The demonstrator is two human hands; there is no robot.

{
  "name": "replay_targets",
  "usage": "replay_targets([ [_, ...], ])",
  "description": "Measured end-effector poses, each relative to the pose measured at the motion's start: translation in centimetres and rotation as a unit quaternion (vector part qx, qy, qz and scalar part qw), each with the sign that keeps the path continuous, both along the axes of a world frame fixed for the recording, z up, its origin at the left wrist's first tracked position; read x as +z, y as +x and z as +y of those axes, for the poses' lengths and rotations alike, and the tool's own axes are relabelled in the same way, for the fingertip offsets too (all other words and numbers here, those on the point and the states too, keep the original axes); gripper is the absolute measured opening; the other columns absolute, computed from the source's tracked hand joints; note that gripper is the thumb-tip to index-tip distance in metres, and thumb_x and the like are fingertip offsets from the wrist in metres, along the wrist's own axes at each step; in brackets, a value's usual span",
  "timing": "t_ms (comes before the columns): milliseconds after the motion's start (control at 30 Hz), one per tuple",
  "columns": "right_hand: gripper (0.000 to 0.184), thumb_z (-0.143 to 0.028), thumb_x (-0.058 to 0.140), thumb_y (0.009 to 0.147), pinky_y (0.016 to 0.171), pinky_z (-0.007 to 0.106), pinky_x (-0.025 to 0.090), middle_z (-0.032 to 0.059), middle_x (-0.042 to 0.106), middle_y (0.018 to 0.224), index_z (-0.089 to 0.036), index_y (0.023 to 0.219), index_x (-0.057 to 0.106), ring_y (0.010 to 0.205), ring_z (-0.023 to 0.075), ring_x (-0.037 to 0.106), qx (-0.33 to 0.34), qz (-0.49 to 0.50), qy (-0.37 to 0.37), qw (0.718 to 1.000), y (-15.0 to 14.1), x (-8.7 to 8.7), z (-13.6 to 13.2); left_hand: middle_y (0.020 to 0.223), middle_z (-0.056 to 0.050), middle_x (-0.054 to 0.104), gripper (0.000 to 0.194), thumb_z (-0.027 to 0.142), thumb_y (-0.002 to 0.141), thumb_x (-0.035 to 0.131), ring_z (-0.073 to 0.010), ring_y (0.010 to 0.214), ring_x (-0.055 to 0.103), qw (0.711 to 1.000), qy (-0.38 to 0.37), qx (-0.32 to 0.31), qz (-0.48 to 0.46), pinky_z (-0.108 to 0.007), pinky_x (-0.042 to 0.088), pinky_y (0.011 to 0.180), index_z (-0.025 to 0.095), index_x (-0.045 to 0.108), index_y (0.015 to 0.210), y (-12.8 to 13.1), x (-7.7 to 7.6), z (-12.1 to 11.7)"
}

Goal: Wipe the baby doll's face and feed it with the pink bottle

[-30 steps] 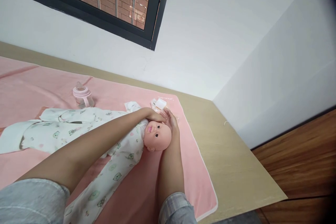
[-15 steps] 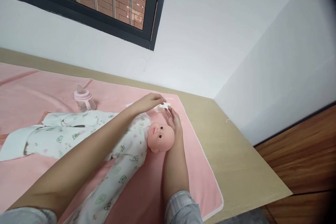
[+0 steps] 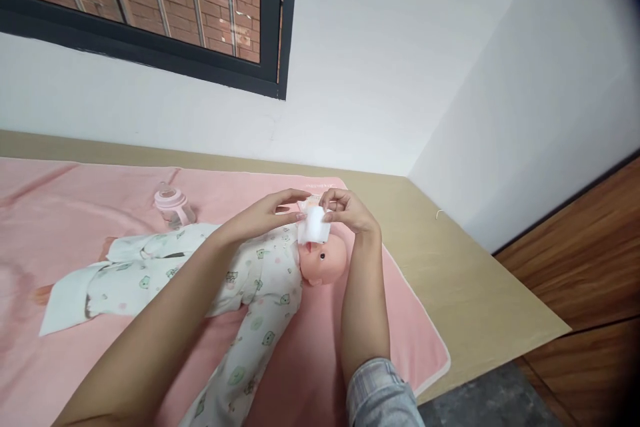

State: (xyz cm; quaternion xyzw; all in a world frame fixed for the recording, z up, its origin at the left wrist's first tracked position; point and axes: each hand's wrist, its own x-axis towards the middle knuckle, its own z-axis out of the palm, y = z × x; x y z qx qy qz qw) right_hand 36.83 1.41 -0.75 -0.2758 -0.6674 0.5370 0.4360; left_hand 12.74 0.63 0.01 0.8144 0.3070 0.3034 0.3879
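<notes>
A white wipe [image 3: 315,223] is stretched between my two hands, just above a baby doll's head [image 3: 327,263], and covers part of its face from my view. My left hand [image 3: 267,213] grips the wipe's left edge between thumb and fingers. On the other side, my right hand [image 3: 353,210] pinches its right edge. Partly hidden behind the wipe is a small pale packet [image 3: 311,201]. The doll lies on its back in a white patterned outfit [image 3: 265,267].
Left of the doll stands a pink baby bottle [image 3: 175,207] with handles. Under everything lies a pink mat [image 3: 310,347] on a tan tabletop [image 3: 425,267]. A white wall [image 3: 360,80] with a barred window [image 3: 150,7] rises behind; wooden panels [image 3: 580,267] are at right.
The white wipe, earlier a small crumpled bit near the packet, is now spread between both hands. My right hand has come up and over beside the doll's head. The camera view has shifted slightly.
</notes>
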Motion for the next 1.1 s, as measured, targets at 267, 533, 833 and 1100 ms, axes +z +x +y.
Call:
replay_targets([
  [267,0.038,-0.034,0.089,0.065,0.076,0.024,0.053,0.0006,0.066,0.088,-0.018,0.091,0.067,0.081,0.0117,0.064,0.066,-0.093,0.037,0.993,-2.0,2.2,-2.4,0.114,-0.005,0.07,0.032,0.037,0.088,0.068,-0.021,0.107,0.064,0.99,-0.045,-0.129,0.04,-0.027,0.049,0.091,0.018,0.066,0.113,-1.5,0.3,0.4],
  [533,0.035,-0.036,0.083,0.073,0.079,0.027,0.054,0.0044,0.068,0.099,-0.018,0.099,0.068,0.093,0.015,0.065,0.053,-0.099,0.053,0.992,-2.6,2.4,-2.6,0.08,0.001,0.065,0.026,0.041,0.085,0.073,-0.0126,0.072,0.057,0.99,-0.072,-0.115,0.05,-0.019,0.042,0.065,0.015,0.071,0.087,-2.4,0.6,0.3],
  [833,0.04,-0.033,0.081,0.074,0.074,0.025,0.052,0.0036,0.065,0.103,-0.02,0.107,0.066,0.08,0.0105,0.059,-0.012,-0.127,0.065,0.99,-3.2,1.9,-2.0,0.077,0.0,0.064,0.024,0.038,0.087,0.071,-0.0121,0.071,0.055,0.993,-0.035,-0.114,-0.019,-0.02,0.04,0.063,0.015,0.072,0.082,-2.4,1.2,-0.3],
  [1100,0.04,-0.031,0.077,0.075,0.087,0.03,0.053,0.0042,0.06,0.118,-0.023,0.112,0.062,0.088,0.0114,0.06,-0.073,-0.136,0.099,0.983,-4.1,1.9,-2.2,0.106,-0.004,0.065,0.025,0.045,0.083,0.073,-0.0216,0.099,0.06,0.997,0.067,0.002,-0.045,-0.029,0.047,0.089,0.021,0.077,0.086,-1.8,0.4,-0.4],
])
